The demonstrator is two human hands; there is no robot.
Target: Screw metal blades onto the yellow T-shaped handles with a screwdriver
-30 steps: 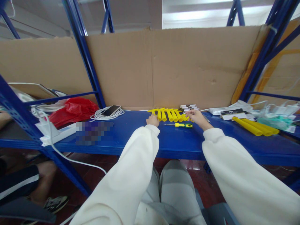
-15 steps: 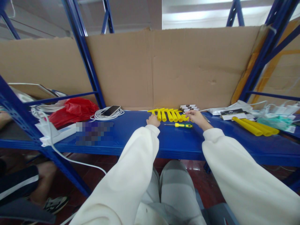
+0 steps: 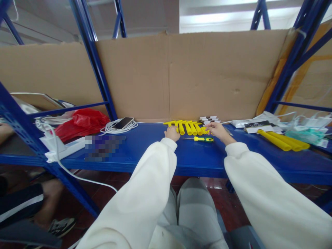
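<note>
Several yellow T-shaped plastic pieces (image 3: 190, 128) with round tube handles lie in a row at the back of the blue shelf. At the left end of the row, my left hand (image 3: 172, 133) has its fingers curled over the leftmost piece, hiding most of its handle. My right hand (image 3: 218, 130) is at the right end, thumb and fingers pinched together beside small yellow parts (image 3: 204, 131); what they hold is too small to make out. In front of the row lies a yellow and green screwdriver (image 3: 203, 139), its shaft pointing left.
Small white-and-black boxes (image 3: 209, 119) stand behind the row. Loose yellow tubes (image 3: 282, 141) lie at right near plastic bags (image 3: 306, 129). At left are a phone (image 3: 123, 122) on coiled white cable, a red bag (image 3: 80, 122) and a white power strip (image 3: 67, 148). Cardboard (image 3: 207, 76) closes the back.
My left hand has shifted slightly right, over the leftmost yellow piece. My right hand stays at about the same place, its fingers still pinched.
</note>
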